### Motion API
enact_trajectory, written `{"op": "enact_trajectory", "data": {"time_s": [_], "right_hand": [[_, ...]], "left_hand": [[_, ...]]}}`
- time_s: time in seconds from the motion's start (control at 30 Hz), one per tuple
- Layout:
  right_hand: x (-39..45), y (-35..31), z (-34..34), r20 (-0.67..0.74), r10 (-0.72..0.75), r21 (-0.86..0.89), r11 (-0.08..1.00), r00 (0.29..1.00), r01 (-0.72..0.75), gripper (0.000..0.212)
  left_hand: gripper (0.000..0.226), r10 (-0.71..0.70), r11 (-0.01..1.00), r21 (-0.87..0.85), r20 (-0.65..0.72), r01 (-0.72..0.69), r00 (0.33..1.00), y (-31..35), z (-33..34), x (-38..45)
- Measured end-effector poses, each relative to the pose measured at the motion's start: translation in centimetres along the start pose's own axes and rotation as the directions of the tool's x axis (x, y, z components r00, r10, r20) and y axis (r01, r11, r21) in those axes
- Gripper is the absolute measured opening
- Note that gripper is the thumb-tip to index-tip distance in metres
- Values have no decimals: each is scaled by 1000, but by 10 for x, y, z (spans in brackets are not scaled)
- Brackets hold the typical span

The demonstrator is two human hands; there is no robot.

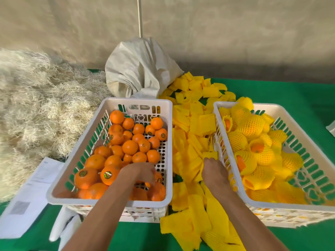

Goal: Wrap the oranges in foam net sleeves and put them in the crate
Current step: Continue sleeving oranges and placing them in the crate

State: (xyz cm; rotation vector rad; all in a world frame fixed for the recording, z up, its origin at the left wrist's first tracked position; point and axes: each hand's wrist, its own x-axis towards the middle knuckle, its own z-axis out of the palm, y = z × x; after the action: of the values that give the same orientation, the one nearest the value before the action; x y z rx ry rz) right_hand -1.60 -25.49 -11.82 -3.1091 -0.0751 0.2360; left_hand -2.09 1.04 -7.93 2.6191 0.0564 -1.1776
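Hands work 2 spots: left hand (140, 173) curls over an orange (155, 192) in the lower-left crate (168, 142); right hand (214, 171), grip unclear, reaches foam sleeves (192, 160) at centre. Better to lift 1 fruit cleanly.

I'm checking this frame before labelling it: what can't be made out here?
Head view only:
- Left hand: fingertips blurred among the oranges, grip unclear.
- Right hand: fingers buried in the foam sleeves.
- Orange stickers: too small to read.
- Right crate: cut by the frame edge.
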Motion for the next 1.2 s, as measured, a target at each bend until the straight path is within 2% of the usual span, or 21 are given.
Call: {"op": "enact_trajectory", "data": {"time_s": [0.1,0.17,0.23,0.3,0.4,0.47,0.53,0.63,0.77,0.83,0.9,0.97,1.03,1.1,1.2], "right_hand": [[6,5,3,26,-30,-34,999,999,31,19],[8,8,7,55,-51,-106,993,997,56,29],[9,11,11,93,-92,-172,979,991,107,42],[10,12,10,100,-116,-190,973,988,133,45],[13,10,7,86,-108,-176,977,990,121,31],[12,8,4,86,-79,-134,987,993,91,23],[12,5,0,43,-66,-61,996,997,68,19],[11,2,-8,-117,-59,140,987,991,75,20],[-2,3,-24,-285,-11,569,803,958,179,20],[-8,4,-33,-280,-4,664,722,960,197,10],[-13,5,-39,-295,-16,729,642,955,236,3],[-15,7,-41,-314,-13,760,596,949,259,15],[-17,11,-43,-305,-3,757,606,952,244,21],[-17,13,-44,-304,-11,731,639,953,241,24],[-21,11,-49,-292,-29,714,658,956,239,29]], "left_hand": [[66,-15,992,-125,37,20,999,0,-1,4],[70,1,981,-193,110,20,994,1,0,5],[78,60,981,-193,229,-15,972,4,3,6],[87,81,986,-165,259,-39,963,8,8,8],[86,78,969,-245,244,-16,967,9,13,11],[82,64,986,-167,228,-26,972,10,15,10],[76,64,998,-35,174,-59,983,12,14,6],[65,99,995,14,110,-101,989,17,10,1],[40,207,972,119,-12,-204,978,18,13,-2],[36,221,972,87,-38,-217,974,13,17,1],[38,206,978,-16,-84,-208,975,5,16,5],[44,182,971,-117,-211,-210,960,-4,11,9],[56,166,947,-197,-374,-253,912,-8,7,12],[69,128,931,-225,-536,-287,834,-9,5,14],[67,45,874,-309,-716,-375,696,-6,3,13]]}}
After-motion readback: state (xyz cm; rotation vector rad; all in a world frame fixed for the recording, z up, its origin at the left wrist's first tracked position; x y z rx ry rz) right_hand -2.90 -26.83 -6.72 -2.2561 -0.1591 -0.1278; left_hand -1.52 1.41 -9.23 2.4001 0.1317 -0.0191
